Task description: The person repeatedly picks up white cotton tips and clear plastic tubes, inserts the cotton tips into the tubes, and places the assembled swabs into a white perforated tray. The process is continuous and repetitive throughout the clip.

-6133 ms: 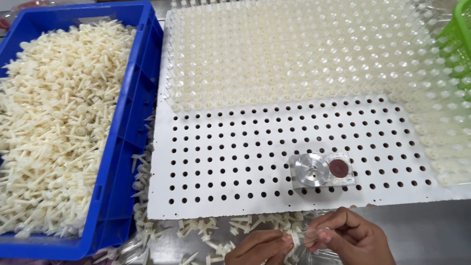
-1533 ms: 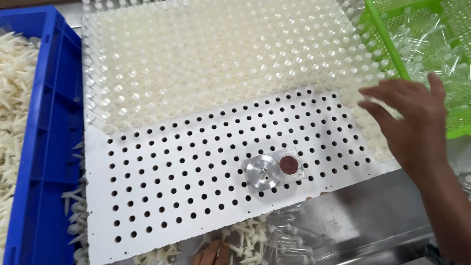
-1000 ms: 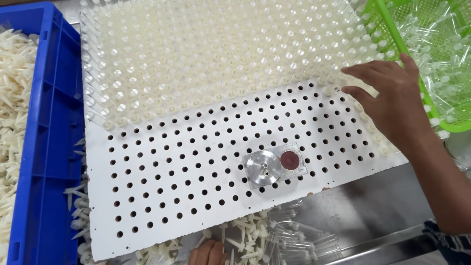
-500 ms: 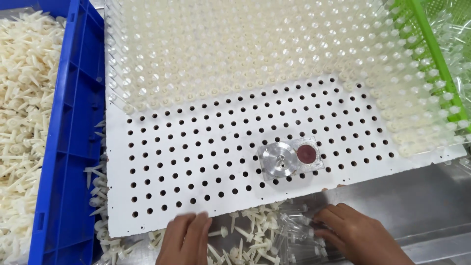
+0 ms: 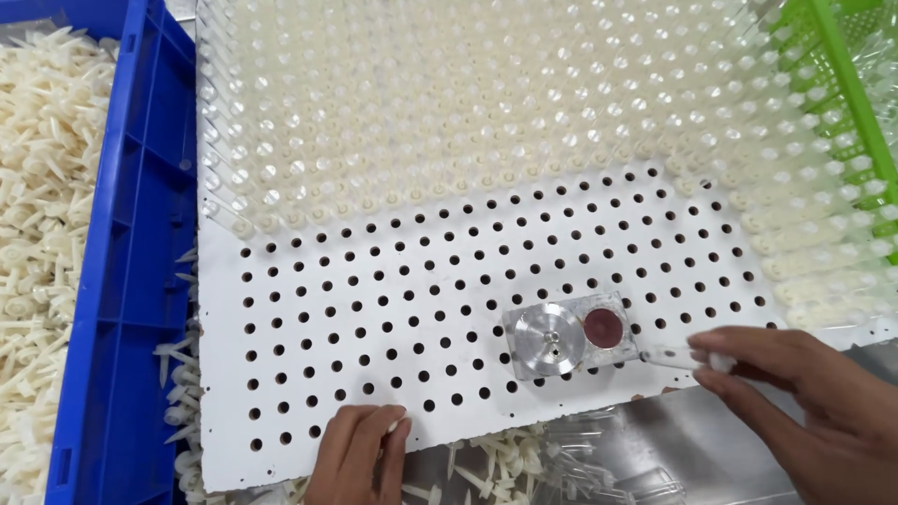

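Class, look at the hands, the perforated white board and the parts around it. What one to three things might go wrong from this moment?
1. The right hand pinches a small clear tube near the board's edge; its grip looks light, so the tube might slip.
2. Loose white plugs lie beside the left hand and could be knocked off.
3. The filled tubes stand crowded, so a brushing sleeve may tip some.
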